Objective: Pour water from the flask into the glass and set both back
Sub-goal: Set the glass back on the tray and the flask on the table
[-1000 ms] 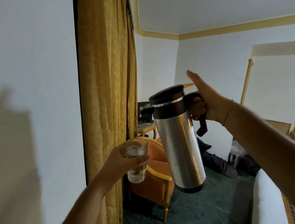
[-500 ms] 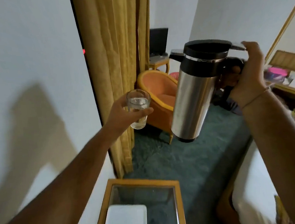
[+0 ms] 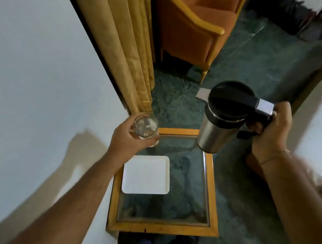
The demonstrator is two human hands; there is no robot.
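My left hand (image 3: 125, 139) holds a clear drinking glass (image 3: 146, 130) with a little water in it, my fingers (image 3: 154, 141) wrapped around its side and clamped on it. The glass hangs upright in the air over the far left corner of the small glass tabletop with a yellow wooden frame (image 3: 211, 195). My right hand (image 3: 270, 131) grips the black handle of a tall stainless-steel flask with a black lid (image 3: 224, 116), fingers closed tight on the handle, thumb by the shiny lever at the top. The flask is lifted clear of the tabletop, near its far right corner, leaning slightly with its base toward the left. Glass and flask are apart, with open space between them.

On the tabletop, toward its left side and nearer to me than the glass, lies a white square tray with rounded corners (image 3: 146, 176); nothing sits on it. Left of the tabletop is a pale wall, and a gold curtain (image 3: 126, 47) hangs at the far left. Beyond it stands an orange upholstered armchair with a yellow wooden frame (image 3: 196, 25) on the dark green floor (image 3: 268, 63).
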